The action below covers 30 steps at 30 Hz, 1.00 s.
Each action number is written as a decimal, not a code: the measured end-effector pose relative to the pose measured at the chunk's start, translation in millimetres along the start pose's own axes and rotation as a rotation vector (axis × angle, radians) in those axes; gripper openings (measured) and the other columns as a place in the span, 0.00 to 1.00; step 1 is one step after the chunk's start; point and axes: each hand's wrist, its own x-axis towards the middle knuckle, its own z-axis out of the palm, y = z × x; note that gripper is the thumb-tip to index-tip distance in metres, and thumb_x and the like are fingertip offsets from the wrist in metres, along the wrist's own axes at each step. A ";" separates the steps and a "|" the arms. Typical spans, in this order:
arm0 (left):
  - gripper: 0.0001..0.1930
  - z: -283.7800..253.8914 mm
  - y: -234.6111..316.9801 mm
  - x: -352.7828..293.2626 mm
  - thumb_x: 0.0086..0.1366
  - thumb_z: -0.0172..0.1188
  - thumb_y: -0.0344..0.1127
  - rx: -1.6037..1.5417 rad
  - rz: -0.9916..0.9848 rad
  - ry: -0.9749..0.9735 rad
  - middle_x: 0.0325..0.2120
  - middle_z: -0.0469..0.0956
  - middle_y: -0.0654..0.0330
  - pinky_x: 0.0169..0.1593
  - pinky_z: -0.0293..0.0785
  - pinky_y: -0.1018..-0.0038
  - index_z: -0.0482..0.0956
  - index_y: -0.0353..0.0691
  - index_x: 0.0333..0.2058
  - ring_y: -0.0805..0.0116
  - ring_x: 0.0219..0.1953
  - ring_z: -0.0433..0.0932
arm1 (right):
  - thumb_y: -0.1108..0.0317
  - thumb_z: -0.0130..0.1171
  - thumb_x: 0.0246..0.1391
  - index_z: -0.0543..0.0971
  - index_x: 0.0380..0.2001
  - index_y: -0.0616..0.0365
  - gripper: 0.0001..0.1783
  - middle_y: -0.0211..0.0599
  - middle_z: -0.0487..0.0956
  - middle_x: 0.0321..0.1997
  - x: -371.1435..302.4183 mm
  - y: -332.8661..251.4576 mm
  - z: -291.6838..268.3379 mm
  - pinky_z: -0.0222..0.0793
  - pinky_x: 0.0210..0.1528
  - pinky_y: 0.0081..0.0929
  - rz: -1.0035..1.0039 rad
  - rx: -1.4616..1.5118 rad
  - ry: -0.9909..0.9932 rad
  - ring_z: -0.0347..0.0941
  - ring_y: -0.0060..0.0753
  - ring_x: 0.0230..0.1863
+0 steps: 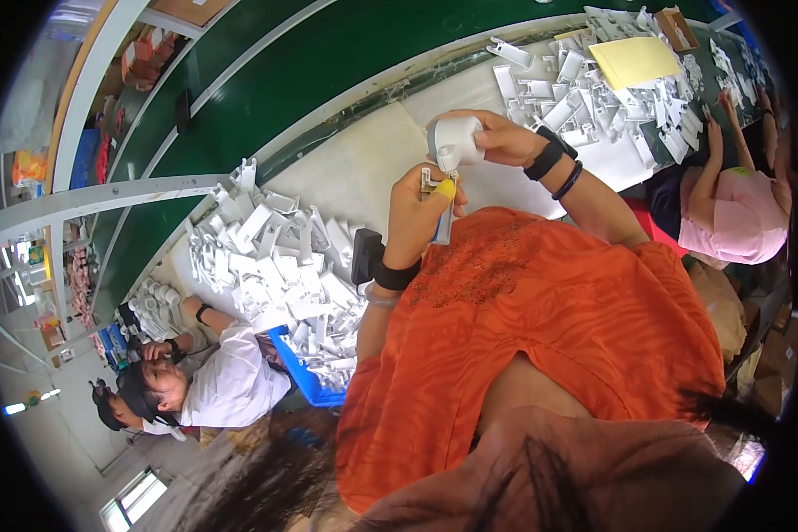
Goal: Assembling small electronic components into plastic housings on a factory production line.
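Note:
In front of my chest both hands are raised close together over the pale worktop. My right hand (505,142) is closed round a white, rounded, cup-like plastic part (457,140) with a narrow lower end. Just below it, my left hand (410,213) grips a slim white plastic piece (443,229) that points down toward my shirt. The narrow end of the cup-like part meets the top of this piece, but whether they are joined I cannot tell. Something yellow (447,189) covers or lies against my left thumb; its kind is unclear.
White plastic parts (275,248) heap up on my left, above a blue bin (306,368) of similar parts. More parts (567,93) lie right, under a yellow sheet (634,62). A metal post (106,199) stands left. Co-workers sit at left (230,381) and right (736,213).

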 end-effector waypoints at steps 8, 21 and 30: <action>0.06 4.7 2.0 0.4 0.60 0.52 0.24 0.191 -0.071 0.015 0.26 0.78 0.57 0.31 0.74 0.77 0.73 0.31 0.36 0.73 0.24 0.76 | 0.51 0.71 0.43 0.73 0.55 0.58 0.37 0.33 0.76 0.51 5.1 -76.3 28.3 0.68 0.54 0.27 -0.055 -0.683 -0.006 0.72 0.30 0.50; 0.12 1.6 -1.7 -3.6 0.66 0.49 0.35 0.027 -0.101 -0.153 0.29 0.78 0.56 0.34 0.76 0.77 0.71 0.30 0.42 0.72 0.27 0.78 | 0.53 0.74 0.40 0.75 0.51 0.63 0.37 0.41 0.77 0.47 17.1 -96.5 39.9 0.70 0.50 0.26 0.116 -1.005 -0.155 0.74 0.34 0.47; 0.29 1.0 -8.6 -1.8 0.70 0.38 0.57 0.130 -0.081 -0.085 0.29 0.79 0.55 0.31 0.78 0.74 0.72 0.32 0.44 0.68 0.26 0.79 | 0.50 0.72 0.43 0.77 0.47 0.65 0.33 0.40 0.80 0.39 27.4 -89.7 27.2 0.73 0.42 0.23 0.203 -1.087 -0.201 0.77 0.32 0.39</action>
